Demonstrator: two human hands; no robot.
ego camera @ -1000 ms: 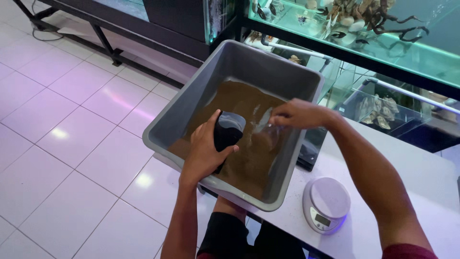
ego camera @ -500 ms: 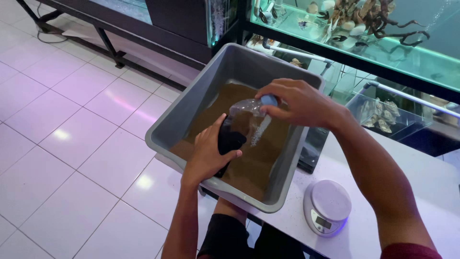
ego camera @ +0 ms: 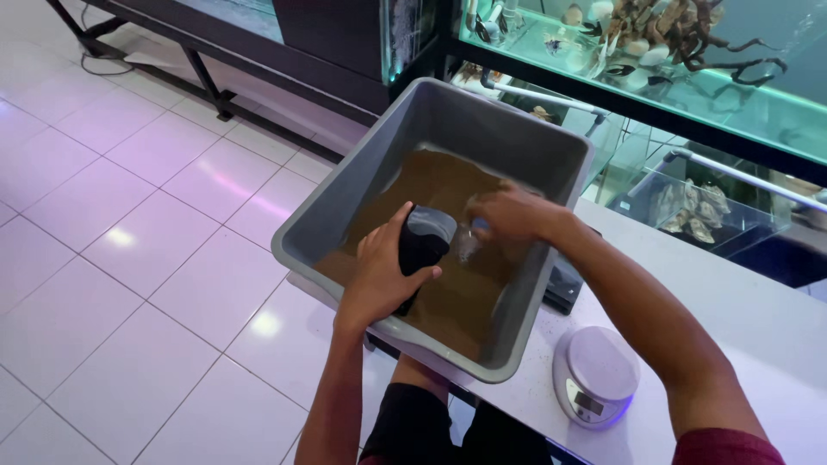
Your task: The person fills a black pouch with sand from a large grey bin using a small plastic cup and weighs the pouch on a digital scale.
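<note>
Our left hand (ego camera: 379, 280) gripped the black plastic scoop (ego camera: 422, 250) in the grey rectangular tub (ego camera: 551, 172); our right hand (ego camera: 508, 213), at three o'clock, pinched a clear bag (ego camera: 469, 245), best held steady.

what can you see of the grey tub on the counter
The grey tub is a deep rectangular bin, plastic by its look, with rounded corners and a rolled rim. It sits tilted on the edge of the white counter, one corner overhanging the tiled floor. Its bottom is covered with fine brown sand. Inside it, the left hand grips a black scoop and the right hand holds a small clear container. A small round scale stands beside it.
</note>
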